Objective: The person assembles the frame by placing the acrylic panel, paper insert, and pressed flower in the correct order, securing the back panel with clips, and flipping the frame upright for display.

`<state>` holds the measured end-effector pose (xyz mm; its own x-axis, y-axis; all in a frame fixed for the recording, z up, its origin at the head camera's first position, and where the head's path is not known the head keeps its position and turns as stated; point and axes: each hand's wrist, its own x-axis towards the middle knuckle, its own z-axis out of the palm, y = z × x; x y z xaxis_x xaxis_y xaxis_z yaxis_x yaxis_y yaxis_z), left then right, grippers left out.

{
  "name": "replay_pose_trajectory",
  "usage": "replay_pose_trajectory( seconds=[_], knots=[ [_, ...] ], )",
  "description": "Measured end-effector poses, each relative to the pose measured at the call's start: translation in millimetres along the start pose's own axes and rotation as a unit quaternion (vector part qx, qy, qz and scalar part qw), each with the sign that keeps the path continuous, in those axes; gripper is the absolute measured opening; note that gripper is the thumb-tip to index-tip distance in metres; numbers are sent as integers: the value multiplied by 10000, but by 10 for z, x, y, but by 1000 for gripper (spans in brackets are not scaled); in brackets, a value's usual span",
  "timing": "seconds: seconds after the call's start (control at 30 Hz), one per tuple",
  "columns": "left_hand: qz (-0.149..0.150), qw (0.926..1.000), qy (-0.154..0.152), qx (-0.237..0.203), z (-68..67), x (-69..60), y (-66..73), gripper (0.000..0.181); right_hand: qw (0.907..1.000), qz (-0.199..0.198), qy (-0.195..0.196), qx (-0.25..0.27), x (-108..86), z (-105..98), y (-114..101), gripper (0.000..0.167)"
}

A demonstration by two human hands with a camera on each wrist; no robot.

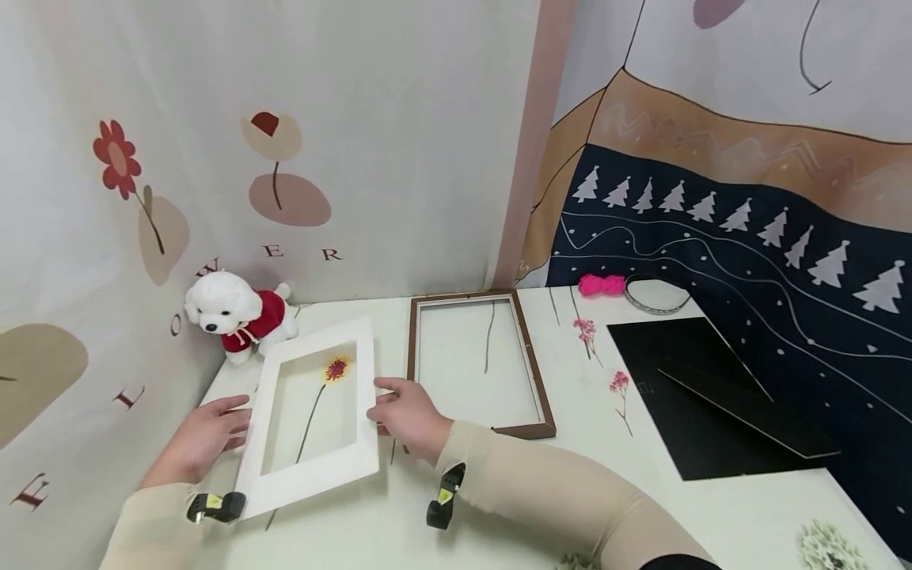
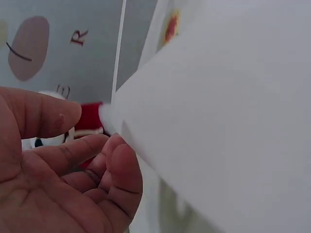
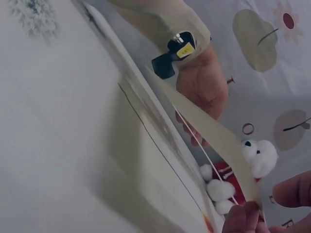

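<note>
A white mat board (image 1: 306, 488) with a rectangular opening is tilted above the table. My right hand (image 1: 413, 416) pinches its right edge; in the right wrist view, fingers (image 3: 243, 218) meet that edge. Beside the left edge is my left hand (image 1: 207, 439), its fingers loosely bent. In the left wrist view the left fingertips (image 2: 116, 145) lie close to the board's edge; whether they touch it I cannot tell. Through the opening shows a yellow-and-red dried flower (image 1: 336, 369) lying on the table, its long stem passing under the board.
A brown picture frame (image 1: 537, 388) lies behind the right hand. Further right are pink dried flowers (image 1: 618, 382) and a black backing board (image 1: 684, 443) with a stand flap. A white plush dog (image 1: 224, 305) sits at the back left; a pink bundle (image 1: 601, 285) lies at the back.
</note>
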<state>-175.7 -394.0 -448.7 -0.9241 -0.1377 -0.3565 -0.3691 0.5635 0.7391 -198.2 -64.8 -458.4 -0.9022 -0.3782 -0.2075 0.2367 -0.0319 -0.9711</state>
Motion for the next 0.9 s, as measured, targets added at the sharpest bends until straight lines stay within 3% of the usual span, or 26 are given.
replay_pose_trajectory(
  seconds=[0.17,0.4,0.57,0.9],
  knots=[
    [318,9990,-85,-299,199,30,211,61,9999,-127,-83,65,-28,-268,-42,69],
    [712,9946,-50,-750,527,132,511,59,9992,-289,248,-146,-89,-720,-135,71],
    [1063,9897,-223,-936,736,226,744,63,9989,-283,335,-139,-109,-1061,-182,71],
    [1419,9778,-503,-1458,1238,337,1067,67,9942,-146,1045,-185,-161,-1604,-259,65]
  ],
)
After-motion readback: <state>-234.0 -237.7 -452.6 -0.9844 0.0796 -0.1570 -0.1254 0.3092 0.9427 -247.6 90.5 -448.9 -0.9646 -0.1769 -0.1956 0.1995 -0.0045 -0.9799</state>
